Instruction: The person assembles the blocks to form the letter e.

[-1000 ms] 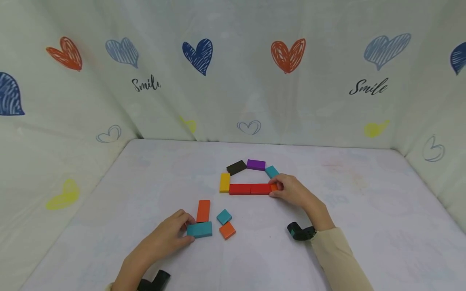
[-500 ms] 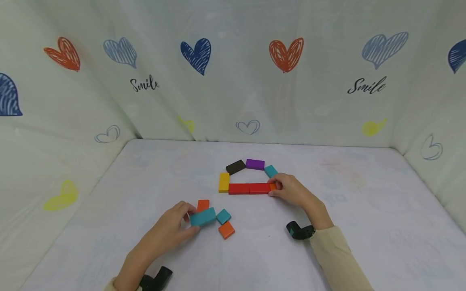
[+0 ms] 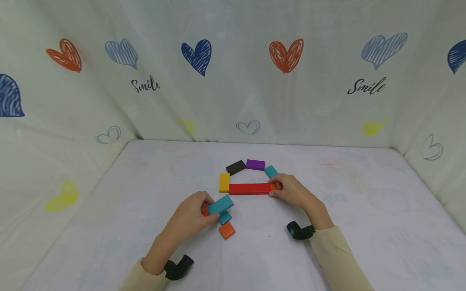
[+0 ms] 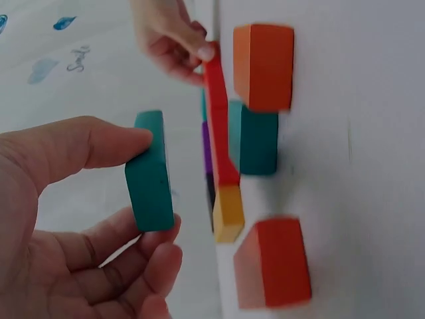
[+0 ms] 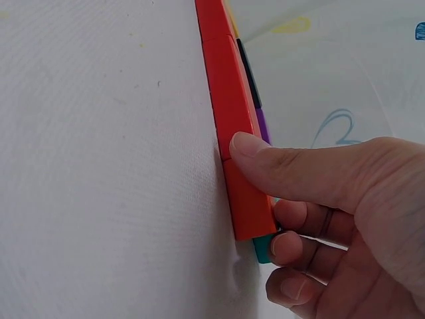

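Observation:
Between its thumb and fingers my left hand (image 3: 191, 214) pinches a teal block (image 3: 221, 204), raised off the table and slightly slanted. Below it, a smaller teal block (image 3: 225, 218) and an orange block (image 3: 227, 230) lie on the white cloth. An orange-red block (image 4: 282, 262) lies mostly hidden behind the left hand in the head view. My right hand (image 3: 291, 190) holds an orange block (image 5: 249, 199) at the right end of two red blocks (image 3: 240, 188), its thumb reaching the seam between orange and red.
A closed outline continues from the red row through a yellow block (image 3: 224, 183), a black block (image 3: 236, 167), a purple block (image 3: 255, 164) and a teal block (image 3: 271, 171). Behind the table (image 3: 349, 202) hangs a pale curtain (image 3: 233, 93) printed with hearts.
My left hand has lifted the teal block and carried it right and away from me, turning it a little, over the loose blocks. The right hand has stayed at the orange block.

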{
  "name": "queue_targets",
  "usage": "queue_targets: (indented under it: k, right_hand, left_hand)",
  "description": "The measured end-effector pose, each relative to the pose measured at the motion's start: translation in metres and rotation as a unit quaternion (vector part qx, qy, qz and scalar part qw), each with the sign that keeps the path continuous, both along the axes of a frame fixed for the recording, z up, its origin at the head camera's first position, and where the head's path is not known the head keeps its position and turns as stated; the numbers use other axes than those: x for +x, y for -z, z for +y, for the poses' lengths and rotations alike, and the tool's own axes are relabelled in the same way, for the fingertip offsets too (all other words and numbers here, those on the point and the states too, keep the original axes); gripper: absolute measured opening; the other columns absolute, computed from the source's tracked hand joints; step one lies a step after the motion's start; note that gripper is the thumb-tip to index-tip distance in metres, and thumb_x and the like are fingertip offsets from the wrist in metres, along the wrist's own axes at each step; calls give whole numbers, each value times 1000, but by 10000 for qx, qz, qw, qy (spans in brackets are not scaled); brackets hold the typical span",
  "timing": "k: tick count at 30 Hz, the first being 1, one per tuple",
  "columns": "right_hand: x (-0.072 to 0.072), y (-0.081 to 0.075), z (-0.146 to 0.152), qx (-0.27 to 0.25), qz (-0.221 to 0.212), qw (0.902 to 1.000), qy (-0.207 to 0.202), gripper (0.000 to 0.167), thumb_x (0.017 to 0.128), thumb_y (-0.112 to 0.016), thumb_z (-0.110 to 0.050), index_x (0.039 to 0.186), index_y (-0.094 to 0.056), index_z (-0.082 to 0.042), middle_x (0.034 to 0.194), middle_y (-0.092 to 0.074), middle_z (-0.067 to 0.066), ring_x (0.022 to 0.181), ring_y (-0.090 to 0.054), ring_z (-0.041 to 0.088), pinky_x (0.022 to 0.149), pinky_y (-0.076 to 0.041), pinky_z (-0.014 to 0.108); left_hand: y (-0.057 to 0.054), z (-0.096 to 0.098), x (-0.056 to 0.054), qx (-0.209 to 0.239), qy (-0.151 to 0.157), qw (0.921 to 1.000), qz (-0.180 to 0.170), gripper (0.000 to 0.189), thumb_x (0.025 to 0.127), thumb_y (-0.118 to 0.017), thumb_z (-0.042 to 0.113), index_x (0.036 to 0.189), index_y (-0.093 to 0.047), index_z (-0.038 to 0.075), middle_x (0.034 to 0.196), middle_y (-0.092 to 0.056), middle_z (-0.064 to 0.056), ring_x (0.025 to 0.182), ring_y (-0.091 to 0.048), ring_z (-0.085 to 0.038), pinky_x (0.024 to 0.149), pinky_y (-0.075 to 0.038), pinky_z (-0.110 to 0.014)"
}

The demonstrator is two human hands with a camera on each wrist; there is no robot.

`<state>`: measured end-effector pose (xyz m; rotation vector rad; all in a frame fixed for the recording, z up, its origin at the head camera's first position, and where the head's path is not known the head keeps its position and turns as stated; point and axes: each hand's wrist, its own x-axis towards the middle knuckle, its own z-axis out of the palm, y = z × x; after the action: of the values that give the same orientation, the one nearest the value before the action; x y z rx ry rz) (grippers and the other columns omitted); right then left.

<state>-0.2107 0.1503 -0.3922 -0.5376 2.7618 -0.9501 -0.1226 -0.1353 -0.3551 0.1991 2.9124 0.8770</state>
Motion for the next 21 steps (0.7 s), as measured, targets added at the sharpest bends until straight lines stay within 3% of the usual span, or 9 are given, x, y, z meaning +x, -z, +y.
queue_targets:
  k: [4, 11, 21]
  right_hand:
    - [0, 0, 0, -8, -29, 10000, 17, 34, 81, -72, -16, 110, -62, -2, 76, -45, 4, 74, -43, 16, 59, -36, 24]
    - [0, 0, 0, 28, -11, 10000, 13, 34, 80, -72, -16, 109, -62, -1, 75, -45, 4, 73, -43, 16, 59, -37, 24]
    - [-2, 1, 0, 73, -37, 10000, 56, 35, 81, -72, -17, 111, -62, -2, 77, -46, 4, 75, -44, 17, 60, -38, 25]
  left_hand:
    - [6, 13, -5, 109, -86, 9997, -179, 27, 74, -76, 25, 88, -59, 10, 73, -51, 0, 68, -46, -12, 56, -41, -24]
    - [17, 37, -9, -85, 55, 9999, -82, 27, 71, -74, 26, 82, -57, 9, 71, -52, 1, 70, -47, -14, 55, -42, -23]
    - [20, 52, -14, -162, 127, 9993, -313, 29, 72, -75, 28, 83, -56, 8, 73, -51, -2, 72, -47, -15, 53, -44, -22]
